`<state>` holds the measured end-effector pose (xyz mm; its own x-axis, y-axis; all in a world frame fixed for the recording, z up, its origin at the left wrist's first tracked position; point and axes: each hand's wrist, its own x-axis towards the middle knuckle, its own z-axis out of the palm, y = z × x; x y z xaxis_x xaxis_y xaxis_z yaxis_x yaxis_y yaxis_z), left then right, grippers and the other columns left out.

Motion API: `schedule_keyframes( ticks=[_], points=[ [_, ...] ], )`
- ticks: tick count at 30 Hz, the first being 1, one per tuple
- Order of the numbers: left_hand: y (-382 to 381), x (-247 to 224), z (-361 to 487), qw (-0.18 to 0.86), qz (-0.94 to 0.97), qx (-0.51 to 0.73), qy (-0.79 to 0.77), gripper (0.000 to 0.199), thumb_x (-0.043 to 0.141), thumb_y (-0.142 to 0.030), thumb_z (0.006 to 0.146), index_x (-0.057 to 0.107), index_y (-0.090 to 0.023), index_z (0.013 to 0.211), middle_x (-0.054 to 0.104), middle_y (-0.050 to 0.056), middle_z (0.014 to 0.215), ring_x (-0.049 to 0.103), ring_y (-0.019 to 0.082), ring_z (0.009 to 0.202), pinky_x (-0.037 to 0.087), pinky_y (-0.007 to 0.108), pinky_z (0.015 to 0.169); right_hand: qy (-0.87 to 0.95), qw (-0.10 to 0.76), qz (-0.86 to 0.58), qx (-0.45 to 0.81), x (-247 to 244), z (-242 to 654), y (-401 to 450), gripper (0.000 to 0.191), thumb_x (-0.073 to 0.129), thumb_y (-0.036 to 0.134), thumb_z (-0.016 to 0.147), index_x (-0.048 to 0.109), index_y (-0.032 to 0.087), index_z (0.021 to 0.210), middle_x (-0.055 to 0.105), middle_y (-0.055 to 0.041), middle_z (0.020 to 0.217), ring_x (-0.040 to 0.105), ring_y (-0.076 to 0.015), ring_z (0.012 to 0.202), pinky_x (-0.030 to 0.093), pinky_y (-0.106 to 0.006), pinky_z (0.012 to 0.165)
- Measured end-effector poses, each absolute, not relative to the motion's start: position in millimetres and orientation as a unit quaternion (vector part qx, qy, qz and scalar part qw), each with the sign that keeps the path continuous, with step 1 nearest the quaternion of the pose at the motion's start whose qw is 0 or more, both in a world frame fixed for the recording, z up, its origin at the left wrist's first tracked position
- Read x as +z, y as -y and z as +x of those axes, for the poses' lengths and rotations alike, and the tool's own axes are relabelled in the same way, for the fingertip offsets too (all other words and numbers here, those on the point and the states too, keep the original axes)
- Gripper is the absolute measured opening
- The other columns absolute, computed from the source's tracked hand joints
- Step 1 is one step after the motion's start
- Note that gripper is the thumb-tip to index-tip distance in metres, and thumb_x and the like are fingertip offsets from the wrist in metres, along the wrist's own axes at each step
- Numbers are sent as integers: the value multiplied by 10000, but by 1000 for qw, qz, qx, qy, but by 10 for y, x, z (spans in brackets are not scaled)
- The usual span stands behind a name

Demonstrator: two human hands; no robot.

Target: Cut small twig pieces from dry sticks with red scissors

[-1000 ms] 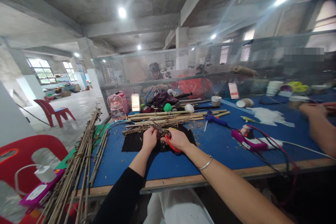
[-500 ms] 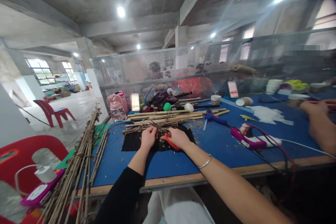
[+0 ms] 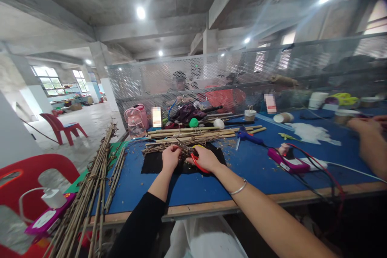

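Note:
My right hand is closed round the red handle of a pair of scissors, whose blades point to the upper left. Beside the blades, my left hand has its fingers pinched together; what lies between them is too small to make out. Both hands are over a black cloth on the blue table. Just behind them lies a bundle of thin brown twigs, partly hidden by my hands. Several pale sticks lie beyond it.
Long dry stalks lean over the table's left end. To the right are a blue glue gun, a purple power strip with cables and white sheeting. Another person's arm reaches in at far right. A perforated metal screen stands behind.
The scissor handles look slightly wider apart, with a yellow inner part showing more. Both hands stay in nearly the same place; the whole view has shifted slightly.

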<state>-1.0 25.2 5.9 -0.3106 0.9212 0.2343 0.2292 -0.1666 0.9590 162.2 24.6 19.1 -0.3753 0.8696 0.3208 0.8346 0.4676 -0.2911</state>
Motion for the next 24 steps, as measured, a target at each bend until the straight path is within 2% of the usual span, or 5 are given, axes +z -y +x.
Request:
schedule_keyframes(
  ticks=[9,13,16,20,24],
  points=[
    [-218,98,-38,269,544,567,-556,158,551,-220,672,680,-138,709,571,-7,512,475,91,445,362,195,452,823,185,-535,48,190,1634,-266,463,439,636,762,569,209,885,660,-51,832,616,-202,776,349,-248,595],
    [-245,76,-18,335,515,598,-514,190,550,-282,684,666,-142,740,577,-6,557,502,95,480,407,200,485,819,192,-538,55,191,1629,-265,457,435,630,769,567,207,882,657,-52,815,611,-194,761,341,-247,589],
    [-280,38,7,401,486,616,-472,148,581,-273,648,634,-139,680,572,-5,556,510,93,500,425,199,512,823,210,-525,57,182,1623,-258,449,476,613,756,557,203,921,644,-53,867,600,-187,786,347,-245,607],
    [-295,10,33,446,469,610,-457,113,595,-244,607,607,-135,634,564,-8,519,486,79,456,373,180,463,831,234,-504,43,172,1616,-255,461,534,602,717,533,182,905,614,-61,897,574,-192,828,355,-255,641],
    [-291,-3,42,443,485,604,-451,86,570,-223,603,587,-140,589,540,-22,478,446,66,427,329,174,446,839,236,-489,19,176,1614,-264,459,529,590,726,515,171,913,591,-83,933,543,-208,893,361,-281,697]
  ],
)
